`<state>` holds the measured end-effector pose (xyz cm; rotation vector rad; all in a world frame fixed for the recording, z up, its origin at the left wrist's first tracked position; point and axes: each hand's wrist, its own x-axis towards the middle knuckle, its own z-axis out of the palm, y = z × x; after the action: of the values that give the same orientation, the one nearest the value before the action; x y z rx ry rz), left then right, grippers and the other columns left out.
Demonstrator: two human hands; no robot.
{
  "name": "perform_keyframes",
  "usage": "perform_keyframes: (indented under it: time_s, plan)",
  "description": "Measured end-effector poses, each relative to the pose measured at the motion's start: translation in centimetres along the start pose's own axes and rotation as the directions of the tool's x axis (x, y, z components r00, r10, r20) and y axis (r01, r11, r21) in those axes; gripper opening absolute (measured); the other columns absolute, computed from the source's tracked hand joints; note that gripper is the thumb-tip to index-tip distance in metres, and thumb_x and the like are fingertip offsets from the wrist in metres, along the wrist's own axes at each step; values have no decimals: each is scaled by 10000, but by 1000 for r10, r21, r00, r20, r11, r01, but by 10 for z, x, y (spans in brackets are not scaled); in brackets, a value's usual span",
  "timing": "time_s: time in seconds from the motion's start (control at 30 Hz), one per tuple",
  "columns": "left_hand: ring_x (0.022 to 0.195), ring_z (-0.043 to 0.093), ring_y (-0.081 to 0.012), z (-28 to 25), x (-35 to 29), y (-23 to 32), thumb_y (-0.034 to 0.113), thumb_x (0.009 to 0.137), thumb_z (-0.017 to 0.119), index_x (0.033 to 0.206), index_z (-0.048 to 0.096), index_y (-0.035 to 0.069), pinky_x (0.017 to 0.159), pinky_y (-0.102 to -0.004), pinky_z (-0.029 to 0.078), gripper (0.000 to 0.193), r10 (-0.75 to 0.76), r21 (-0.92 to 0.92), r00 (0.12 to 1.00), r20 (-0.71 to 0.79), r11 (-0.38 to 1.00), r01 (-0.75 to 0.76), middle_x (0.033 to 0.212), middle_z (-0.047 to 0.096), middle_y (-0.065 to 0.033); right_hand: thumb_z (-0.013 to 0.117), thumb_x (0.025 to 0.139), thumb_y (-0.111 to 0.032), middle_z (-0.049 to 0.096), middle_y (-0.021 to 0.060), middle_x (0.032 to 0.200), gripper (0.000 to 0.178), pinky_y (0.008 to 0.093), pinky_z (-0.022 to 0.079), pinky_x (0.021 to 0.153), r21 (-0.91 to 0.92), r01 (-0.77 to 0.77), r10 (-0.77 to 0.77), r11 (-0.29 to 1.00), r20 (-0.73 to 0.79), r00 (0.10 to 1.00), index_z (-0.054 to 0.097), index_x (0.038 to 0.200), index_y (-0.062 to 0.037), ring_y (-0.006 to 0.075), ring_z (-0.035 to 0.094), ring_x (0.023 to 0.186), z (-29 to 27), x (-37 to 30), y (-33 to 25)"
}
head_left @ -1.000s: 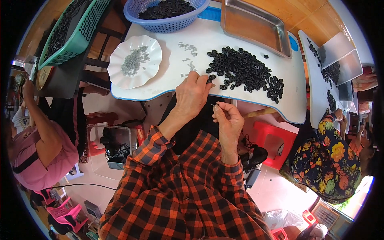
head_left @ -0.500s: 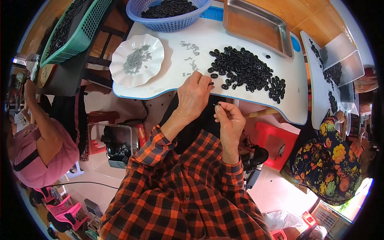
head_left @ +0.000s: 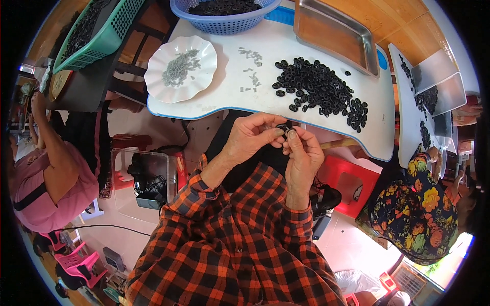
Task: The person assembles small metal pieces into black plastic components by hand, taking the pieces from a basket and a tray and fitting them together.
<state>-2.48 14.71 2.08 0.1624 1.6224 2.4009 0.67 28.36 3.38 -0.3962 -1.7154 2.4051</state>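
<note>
a small black piece (head_left: pixel 286 127) is clamped in the left hand's (head_left: pixel 252 136) grip, off the counter's (head_left: pixel 278 42) near edge; the right hand's (head_left: pixel 304 152) grip is pinched together beside it, contents hidden. beyond, black ovals (head_left: pixel 317 85) are heaped; a metal tray (head_left: pixel 334 38) is set at the far right corner.

Two hands: left (head_left: pixel 248 136), right (head_left: pixel 304 152). Between them, at least one black piece (head_left: pixel 287 126). Two white surfaces (head_left: pixel 381 97). On the nearer: one scalloped plate (head_left: pixel 205 77), one blue basket (head_left: pixel 224 24), one metal tray (head_left: pixel 334 36), black ovals (head_left: pixel 314 84) too heaped to count, one stray oval (head_left: pixel 347 73) near the tray. On the plate, clear bits (head_left: pixel 178 70) beyond counting. Leftward, one green basket (head_left: pixel 109 43). Alongside, at least two other people (head_left: pixel 416 211).
</note>
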Motion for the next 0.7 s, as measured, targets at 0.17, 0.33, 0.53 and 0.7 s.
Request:
perform_keyframes:
  time_s: [0.17, 0.33, 0.53, 0.7]
  plan:
    - [765, 652, -125, -2, -3, -2, -19, 859, 606, 1114, 601, -43, 704, -238, 552, 255, -16, -38, 998, 64, 999, 18, 908, 664, -93, 643, 859, -51, 620, 28, 755, 127, 181, 427, 551, 29, 4, -4, 1000, 4, 1000, 619, 967, 11, 63, 539, 620, -1, -3, -1]
    - [754, 653, -121, -3, -6, -3, -25, 858, 602, 1120, 594, -50, 702, -233, 553, 263, 22, -57, 996, 91, 998, -17, 914, 661, -99, 643, 859, -47, 612, 30, 742, 131, 170, 413, 543, 24, -13, 13, 1000, -1, 1000, 614, 966, 23, 58, 529, 606, -1, -5, -2]
    - [750, 657, -130, -1, -10, -2, -19, 856, 607, 1125, 588, -53, 686, -238, 565, 271, 84, -66, 990, 113, 995, -77, 930, 656, -107, 646, 853, -39, 614, 35, 745, 121, 171, 406, 538, 36, 6, -6, 999, 10, 1000, 617, 954, 23, 57, 523, 602, 2, -8, -7]
    - [745, 661, -159, -3, -10, -6, -16, 843, 621, 1132, 585, -45, 658, -271, 577, 292, 15, -226, 992, 125, 974, 13, 904, 660, -114, 647, 848, -32, 625, 45, 760, 113, 182, 408, 541, 38, 19, -19, 999, 12, 1000, 620, 943, 22, 61, 522, 603, 5, -14, -13]
